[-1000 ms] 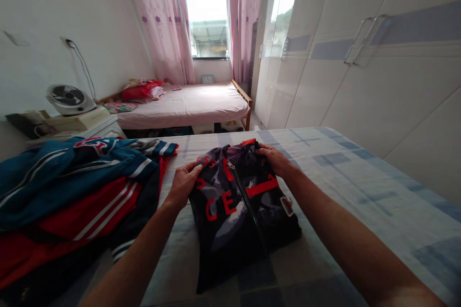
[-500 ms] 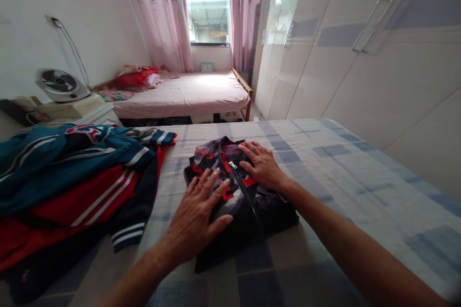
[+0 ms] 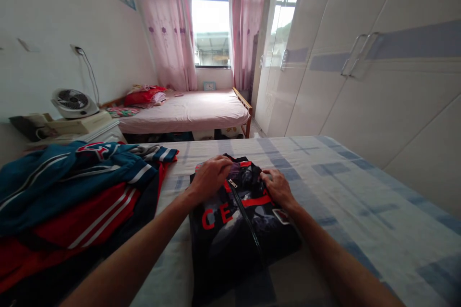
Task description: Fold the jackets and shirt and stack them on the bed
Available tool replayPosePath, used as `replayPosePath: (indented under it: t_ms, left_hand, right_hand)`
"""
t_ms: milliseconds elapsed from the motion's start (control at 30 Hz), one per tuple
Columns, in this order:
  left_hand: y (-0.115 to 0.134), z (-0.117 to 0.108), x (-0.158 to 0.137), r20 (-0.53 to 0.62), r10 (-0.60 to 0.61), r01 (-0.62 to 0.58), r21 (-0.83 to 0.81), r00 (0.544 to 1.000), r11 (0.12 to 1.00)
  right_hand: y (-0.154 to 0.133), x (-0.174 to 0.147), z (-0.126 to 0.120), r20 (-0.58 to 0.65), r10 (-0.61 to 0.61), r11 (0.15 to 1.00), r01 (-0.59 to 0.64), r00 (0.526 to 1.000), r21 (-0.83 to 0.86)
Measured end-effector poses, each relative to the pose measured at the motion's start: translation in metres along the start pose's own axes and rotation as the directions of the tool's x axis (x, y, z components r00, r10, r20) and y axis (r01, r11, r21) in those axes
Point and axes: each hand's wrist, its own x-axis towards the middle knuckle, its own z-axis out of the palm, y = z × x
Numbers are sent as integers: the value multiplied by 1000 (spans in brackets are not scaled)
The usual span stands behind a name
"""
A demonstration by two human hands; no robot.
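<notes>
A folded black and grey zip-up jacket (image 3: 230,244) with red letters lies in front of me, its zipper running down the middle. My left hand (image 3: 213,175) is on the upper left part by the collar, fingers bent together over the cloth; the fingertips are partly hidden. At the upper right edge, my right hand (image 3: 277,188) has its fingers curled round the jacket's fabric. A small white-edged tag or patch (image 3: 281,216) shows beside my right wrist.
A heap of teal and red jackets (image 3: 104,201) with white stripes lies at left on the checked bedsheet (image 3: 345,211). Beyond stand a second bed (image 3: 194,110) and a small fan (image 3: 74,101). White wardrobes (image 3: 360,105) line the right side.
Both hands lay spread flat on the jacket; now their fingers are bent at its upper edges. The left hand moved forward, and more lettering shows. The view has tilted up.
</notes>
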Motion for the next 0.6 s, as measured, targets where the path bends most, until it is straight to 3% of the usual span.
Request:
replayPosePath:
  t_ms: [133,233,400,600]
  left_hand:
    - [-7,30,72,122,-131,123,72,984,990]
    - [-8,52,100,207,-274,249,139,939,959]
    - [-7,70,114,268,-413,359,227,870,905]
    - [-19,69,114,298,-347,298,199,889,934]
  right_hand:
    - [6,-6,12,-4,-66,997,66,998,47]
    - [7,-9,14,-39,-125,983,129,991,132]
    - [8,-9,16,-44,-113,978,119,993,170]
    - [8,-9,18,-55,-124,965,133,991,224]
